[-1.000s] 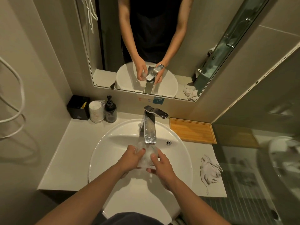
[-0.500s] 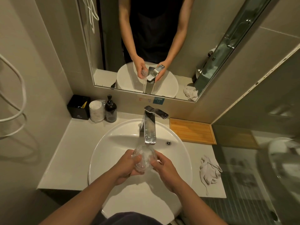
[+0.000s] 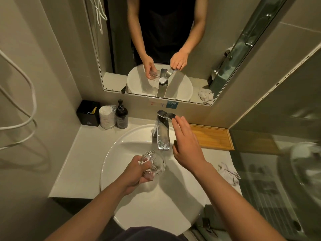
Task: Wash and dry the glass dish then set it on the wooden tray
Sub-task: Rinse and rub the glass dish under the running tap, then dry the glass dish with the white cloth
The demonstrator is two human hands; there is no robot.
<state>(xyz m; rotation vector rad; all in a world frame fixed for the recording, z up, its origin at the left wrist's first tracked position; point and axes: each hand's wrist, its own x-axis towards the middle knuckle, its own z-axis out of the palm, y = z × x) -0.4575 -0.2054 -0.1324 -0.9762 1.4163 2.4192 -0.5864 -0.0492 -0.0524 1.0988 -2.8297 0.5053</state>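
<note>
My left hand (image 3: 137,171) grips a small clear glass dish (image 3: 155,161) over the white basin (image 3: 121,146), just below and left of the tap spout (image 3: 163,138). The dish is tilted and wet. My right hand (image 3: 187,145) is stretched out with fingers apart, its fingertips touching the end of the tap lever (image 3: 165,114). It holds nothing. The wooden tray (image 3: 212,138) lies on the counter to the right of the tap, partly behind my right hand.
A crumpled white cloth (image 3: 227,171) lies on the counter right of the basin. A black box (image 3: 88,113), a wrapped white cup (image 3: 106,117) and a dark pump bottle (image 3: 122,115) stand at the back left. A mirror hangs above; a glass shower wall stands at the right.
My right hand let go of the dish and rose to the tap lever. My left hand now holds the dish alone, slightly lower and to the left of the spout.
</note>
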